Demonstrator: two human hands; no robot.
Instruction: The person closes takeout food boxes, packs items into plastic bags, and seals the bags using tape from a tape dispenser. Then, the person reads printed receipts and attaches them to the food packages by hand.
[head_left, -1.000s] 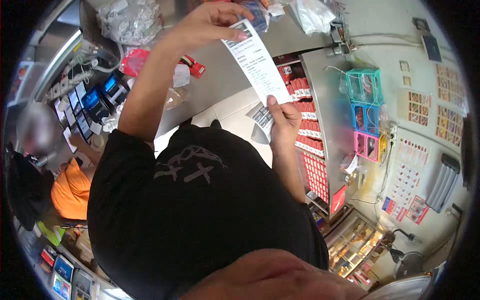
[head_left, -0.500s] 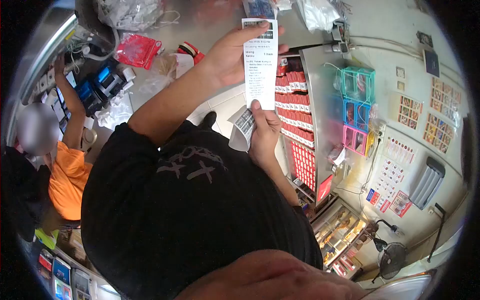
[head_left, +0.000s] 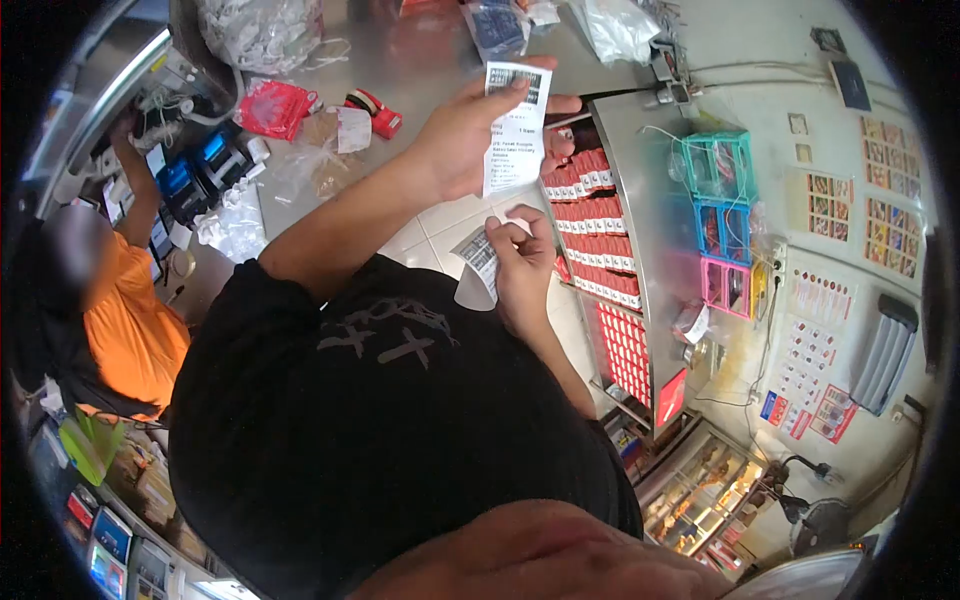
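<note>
A long white printed receipt (head_left: 515, 150) is held upright at the upper middle, pinched by my left hand (head_left: 458, 140), its thumb on the front near the top edge. Just below, my right hand (head_left: 524, 264) has its fingers curled around a smaller printed slip (head_left: 480, 262), whose lower end curls outward. A small gap shows between the receipt's bottom edge and my right hand. The small print is mostly too blurred to read.
On the metal counter (head_left: 400, 70) lie a red packet (head_left: 275, 108), plastic bags (head_left: 262, 38) and a red-black item (head_left: 375, 112). A rack of red boxes (head_left: 600, 228) stands at right, beside wall baskets (head_left: 722, 228). A person in orange (head_left: 138, 325) is at left.
My right hand has come off the long receipt's lower end and holds only the smaller slip. The receipt stays in my left hand. The person in orange has shifted.
</note>
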